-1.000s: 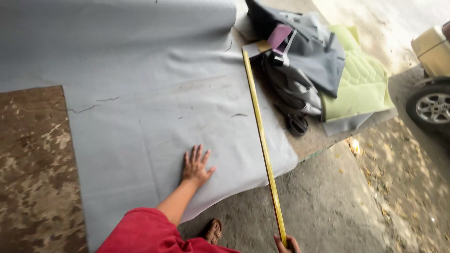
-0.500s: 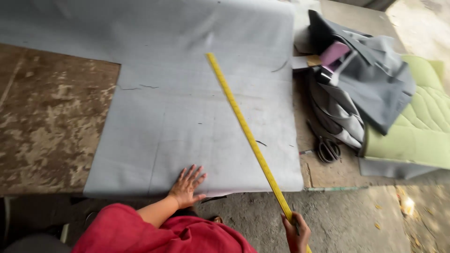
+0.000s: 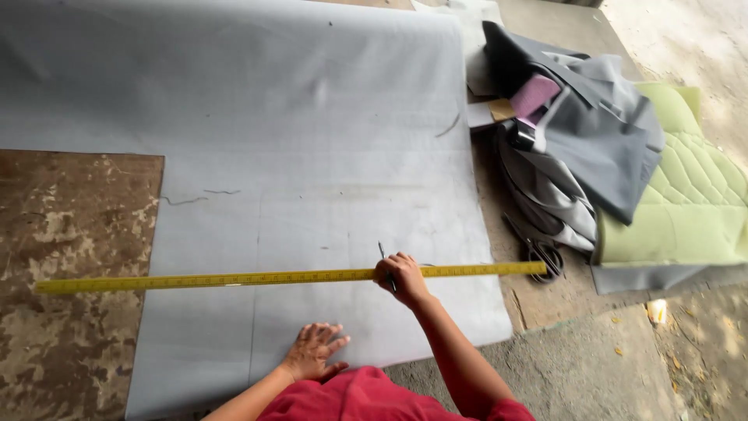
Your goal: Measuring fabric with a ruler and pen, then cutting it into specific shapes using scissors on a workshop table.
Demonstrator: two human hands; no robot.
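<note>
Head view, looking down. Big grey sheet (image 3: pixel 312 156) lies spread over a worn brown counter (image 3: pixel 70 234), covering most of it; bare counter shows at left & a strip at right. Long yellow ruler (image 3: pixel 234 278) lies across the sheet, roughly horizontal, its left end out over bare counter, its right end past the sheet's right edge.

Right hand (image 3: pixel 401 277) is closed on the ruler w/ fingers curled over it, near the ruler's right third. Same hand also holds a thin dark pen or pencil (image 3: pixel 382 257), tip sticking up above the knuckles. Left hand (image 3: pixel 314 351) is flat on the sheet near its front edge, fingers spread, clamped on nothing. Hands are apart, left one nearer the person. Red sleeves (image 3: pixel 366 398) at bottom of frame.

Right of sheet: heap of grey fabric (image 3: pixel 608 148) w/ a pink block (image 3: pixel 534 95) on top, partly tucked under a fold. Dark scissors (image 3: pixel 541 251) lie on the counter just beside the ruler's right end; touching or not, can't tell. Green quilted pad (image 3: pixel 686 210) sits under the fabric heap at far right. No open containers visible. Concrete floor (image 3: pixel 592 366) lies below the counter edge.
</note>
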